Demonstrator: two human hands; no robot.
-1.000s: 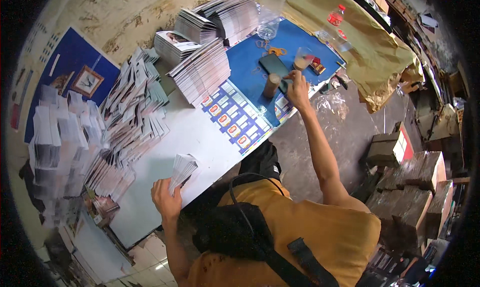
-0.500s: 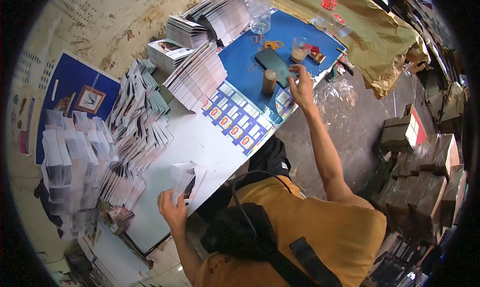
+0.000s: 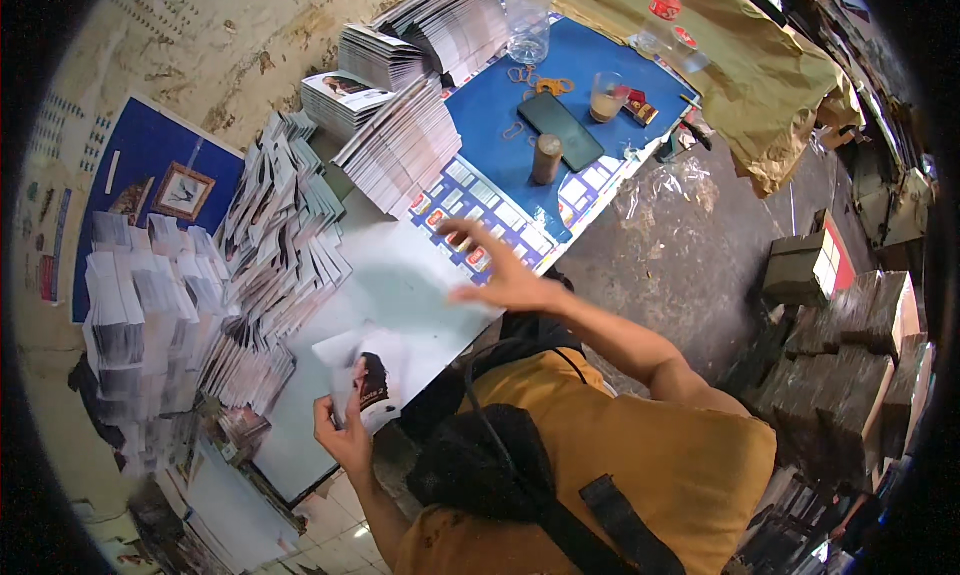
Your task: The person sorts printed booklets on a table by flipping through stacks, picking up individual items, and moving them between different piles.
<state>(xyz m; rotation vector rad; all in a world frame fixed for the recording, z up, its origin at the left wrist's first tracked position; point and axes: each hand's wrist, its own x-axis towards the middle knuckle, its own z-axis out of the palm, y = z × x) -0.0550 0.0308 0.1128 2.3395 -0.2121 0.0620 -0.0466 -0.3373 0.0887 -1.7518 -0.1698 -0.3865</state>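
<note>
At the near edge of the white table surface (image 3: 300, 430), my left hand (image 3: 345, 437) grips a printed booklet (image 3: 374, 383) by its lower left side. A dark-haired figure shows on the booklet's page, and paler sheets lie under it. My right hand (image 3: 505, 280) hovers over the table's right edge, slightly blurred, its fingers apart and nothing in them. Beyond it, a brown cylinder (image 3: 545, 159) stands upright beside a dark phone (image 3: 560, 132). Left of the booklet, a long heap of folded printed sheets (image 3: 285, 220) spreads along the table.
Tall stacks of booklets (image 3: 400, 155) stand at the back, with bundled white sheets (image 3: 140, 325) at far left. A blue board (image 3: 490, 115) carries rubber bands (image 3: 553, 85) and a cup of drink (image 3: 606, 100). Plastic bottles (image 3: 665, 0) stand behind. Wrapped parcels (image 3: 840, 375) fill the right.
My right hand has swung from beside the phone back toward the near left, over the white surface. The booklet at my left hand now lies flatter, with its dark-haired picture more exposed.
</note>
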